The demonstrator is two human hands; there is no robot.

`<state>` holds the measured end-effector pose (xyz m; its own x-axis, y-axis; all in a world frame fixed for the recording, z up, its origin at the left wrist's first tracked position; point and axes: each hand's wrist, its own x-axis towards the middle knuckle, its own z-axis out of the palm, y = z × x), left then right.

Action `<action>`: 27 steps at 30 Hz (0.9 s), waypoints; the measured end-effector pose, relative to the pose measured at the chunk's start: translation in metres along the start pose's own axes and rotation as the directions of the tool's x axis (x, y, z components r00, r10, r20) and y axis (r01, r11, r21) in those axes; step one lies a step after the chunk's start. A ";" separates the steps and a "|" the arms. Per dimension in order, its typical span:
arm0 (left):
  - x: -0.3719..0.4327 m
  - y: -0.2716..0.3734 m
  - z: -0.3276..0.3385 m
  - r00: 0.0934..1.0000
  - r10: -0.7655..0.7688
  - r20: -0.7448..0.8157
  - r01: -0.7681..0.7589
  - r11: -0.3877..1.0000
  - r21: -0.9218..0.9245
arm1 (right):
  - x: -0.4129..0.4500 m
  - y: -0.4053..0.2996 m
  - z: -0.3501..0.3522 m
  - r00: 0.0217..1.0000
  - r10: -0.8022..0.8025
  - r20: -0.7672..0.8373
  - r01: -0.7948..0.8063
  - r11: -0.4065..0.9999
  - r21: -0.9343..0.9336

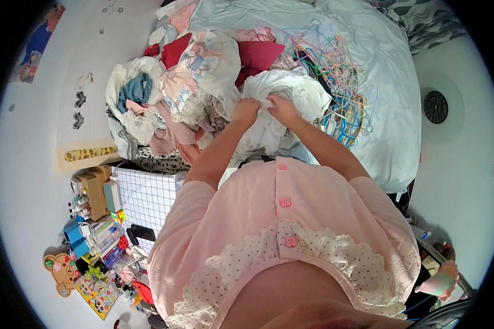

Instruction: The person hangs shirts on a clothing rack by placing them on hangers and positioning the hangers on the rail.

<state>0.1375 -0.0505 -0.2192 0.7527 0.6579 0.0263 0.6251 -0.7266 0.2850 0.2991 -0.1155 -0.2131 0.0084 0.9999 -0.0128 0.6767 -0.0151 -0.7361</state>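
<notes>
A white garment [267, 131] lies bunched in front of me on a heap of clothes on the bed. My left hand [246, 112] grips its upper left part, with the fingers curled into the cloth. A short gap to the right, my right hand [284, 110] pinches the same white cloth between thumb and fingers. Grey fabric shows in a fold just beyond the right hand. Left of my hands lies a sheer ruffled dress [206, 61] with pink and blue patterning. Dark red cloth [259, 55] sticks out behind the white garment.
Tangled coloured hangers [337, 82] lie right of the clothes on the pale bed sheet [391, 103]. At left, a cream garment [125, 74] holds blue cloth [135, 92]. A grid-patterned desk [148, 193] carries a phone [143, 232], boxes and books near my left side.
</notes>
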 end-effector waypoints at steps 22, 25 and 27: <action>0.057 0.016 0.067 0.747 -0.255 0.614 0.259 0.962 0.084 | -0.030 0.099 -0.002 0.920 0.391 -0.023 -0.383 0.884 -0.268; 0.050 -0.007 0.095 0.835 -0.360 0.417 0.319 0.933 0.166 | -0.033 0.099 -0.004 0.931 0.366 0.006 -0.356 0.909 -0.214; 0.053 -0.013 0.096 0.867 -0.331 0.372 0.294 0.943 0.156 | -0.041 0.104 -0.004 0.930 0.367 -0.015 -0.364 0.915 -0.171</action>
<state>0.1894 -0.0249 -0.3136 0.5223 0.7375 -0.4282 0.8428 -0.5231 0.1270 0.3724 -0.1583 -0.2866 0.2676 0.9244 -0.2719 0.7423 -0.3777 -0.5535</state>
